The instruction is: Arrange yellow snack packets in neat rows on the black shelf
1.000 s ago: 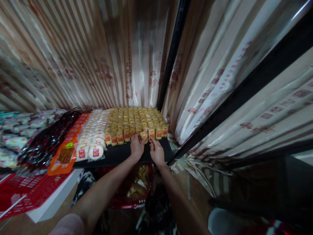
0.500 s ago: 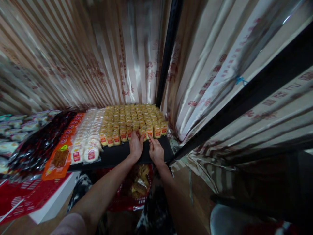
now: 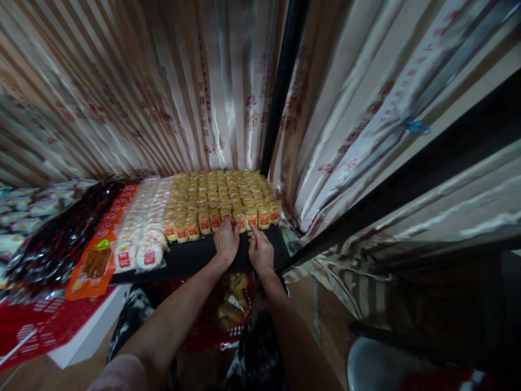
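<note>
Rows of small yellow wrapped snack packets (image 3: 217, 193) with red-and-orange labels stand packed together on a black shelf (image 3: 191, 255). My left hand (image 3: 227, 240) is at the front row, its fingers curled in against the packets; what they hold, if anything, is hidden. Just right of it, my right hand (image 3: 260, 251) reaches up with its index finger stretched out, the tip touching the lower front of a packet (image 3: 251, 217). Between the two hands a labelled front packet (image 3: 240, 221) shows.
Left of the yellow packets lie round white packaged cakes (image 3: 148, 254), an orange snack bag (image 3: 95, 266) and dark shiny packs (image 3: 52, 239). Below the shelf, a red basket (image 3: 203, 334) holds yellow packets. A black post (image 3: 280, 92) and striped curtain (image 3: 228, 108) stand behind.
My right fingertips have shifted slightly at the front row. The packet between my hands shows more plainly and sits more upright. The view has moved a little.
</note>
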A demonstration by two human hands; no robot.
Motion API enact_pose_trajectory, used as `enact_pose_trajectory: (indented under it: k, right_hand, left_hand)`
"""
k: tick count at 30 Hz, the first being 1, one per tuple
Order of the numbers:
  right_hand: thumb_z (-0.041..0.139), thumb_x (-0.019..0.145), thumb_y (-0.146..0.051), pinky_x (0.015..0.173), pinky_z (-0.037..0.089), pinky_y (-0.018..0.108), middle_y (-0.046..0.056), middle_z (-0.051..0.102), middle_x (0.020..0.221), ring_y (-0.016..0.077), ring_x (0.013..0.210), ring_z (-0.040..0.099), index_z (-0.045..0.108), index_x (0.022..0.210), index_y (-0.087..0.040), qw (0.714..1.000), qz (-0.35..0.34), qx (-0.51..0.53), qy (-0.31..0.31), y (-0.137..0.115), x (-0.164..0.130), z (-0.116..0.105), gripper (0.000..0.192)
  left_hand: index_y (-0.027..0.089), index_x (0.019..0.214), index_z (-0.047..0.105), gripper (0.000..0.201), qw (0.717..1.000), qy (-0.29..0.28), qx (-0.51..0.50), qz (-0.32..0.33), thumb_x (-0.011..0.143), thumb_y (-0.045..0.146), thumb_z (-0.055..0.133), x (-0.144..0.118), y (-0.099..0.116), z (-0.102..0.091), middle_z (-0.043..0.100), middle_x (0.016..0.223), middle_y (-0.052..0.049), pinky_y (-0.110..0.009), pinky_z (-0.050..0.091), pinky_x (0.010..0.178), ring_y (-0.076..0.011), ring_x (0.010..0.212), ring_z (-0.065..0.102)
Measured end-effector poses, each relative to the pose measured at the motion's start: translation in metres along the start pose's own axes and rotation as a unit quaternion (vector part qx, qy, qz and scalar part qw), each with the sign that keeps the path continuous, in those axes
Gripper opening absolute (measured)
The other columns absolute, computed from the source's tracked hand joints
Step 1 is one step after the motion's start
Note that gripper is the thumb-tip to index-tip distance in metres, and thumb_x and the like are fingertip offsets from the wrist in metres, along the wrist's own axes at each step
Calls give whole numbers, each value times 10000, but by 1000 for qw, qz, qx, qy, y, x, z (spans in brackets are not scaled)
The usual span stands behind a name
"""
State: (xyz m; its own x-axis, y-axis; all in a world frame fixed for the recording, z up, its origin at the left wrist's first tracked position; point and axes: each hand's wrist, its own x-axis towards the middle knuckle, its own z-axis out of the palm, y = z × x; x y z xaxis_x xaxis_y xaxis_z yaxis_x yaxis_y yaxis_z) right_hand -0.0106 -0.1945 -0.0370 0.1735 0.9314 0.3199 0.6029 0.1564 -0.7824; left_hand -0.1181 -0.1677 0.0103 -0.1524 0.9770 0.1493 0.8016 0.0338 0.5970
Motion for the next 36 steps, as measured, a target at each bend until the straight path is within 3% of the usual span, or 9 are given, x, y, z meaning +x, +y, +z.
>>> enact_pose_trajectory:
  k: [8,17,21,25,28,30,33,35,36]
  right_hand:
    - [353,837,-124,774,489,242,48,650,957,129,788,608,503,1289,-208,1000,1,3,-10,0,2,-1,484]
    - [365,825,-123,803,483,248,40,659,911,135,824,607,551,1235,-199,1000,-19,-9,-5,-2,3,-2,456]
    - [355,850,-169,791,491,259,64,655,896,139,815,610,603,1147,-164,998,-52,21,12,-7,1,-5,387]
    - [387,861,-239,708,491,245,64,673,845,135,714,605,628,1063,-152,998,-63,-9,9,-19,-5,-9,327]
    - [417,865,-284,646,472,229,52,679,780,121,618,585,649,948,-156,994,-97,-24,-38,-32,-19,-14,278]
    - [415,875,-297,646,459,218,43,670,735,121,630,590,648,859,-166,988,-120,-29,-92,-41,-35,-15,268]
    - [393,890,-290,651,438,205,33,654,686,120,647,595,638,759,-179,966,-133,-65,-213,-52,-65,-7,298]
    - [411,882,-261,648,431,202,31,664,703,120,652,603,645,770,-183,932,-121,-114,-322,-55,-85,7,271]
    - [432,866,-230,632,429,202,30,673,704,123,644,608,652,781,-186,910,-103,-148,-374,-55,-94,16,240]
  left_hand:
    - [187,972,546,152,999,-3,34,19,901,264,435,-2,-2,9,643,922,-49,-252,417,683,-174,827,617]
    - [186,971,585,179,1000,-3,5,18,901,257,437,-5,-3,14,651,947,-49,-249,428,725,-169,866,611]
    - [186,940,585,169,997,-6,-50,61,895,233,429,-20,-8,5,643,905,-28,-229,433,747,-131,811,595]
    - [193,901,588,188,989,-36,-99,100,894,245,407,-57,-24,-16,625,828,-21,-212,441,747,-110,751,577]
    - [194,873,598,214,979,-90,-115,145,889,255,394,-96,-50,-28,636,830,-42,-227,445,778,-128,796,594]
    - [205,902,607,193,973,-149,-119,133,876,250,422,-119,-75,-28,654,873,-50,-247,450,803,-146,850,607]
    - [199,913,627,174,968,-222,-119,21,833,196,472,-140,-116,-16,677,906,-60,-280,468,765,-174,840,624]
    - [188,824,643,154,949,-273,-127,-94,817,159,492,-146,-140,-5,685,850,-59,-284,478,704,-176,766,631]
    - [178,767,642,120,944,-280,-131,-115,794,149,529,-147,-150,0,682,798,-58,-286,482,677,-181,733,630]
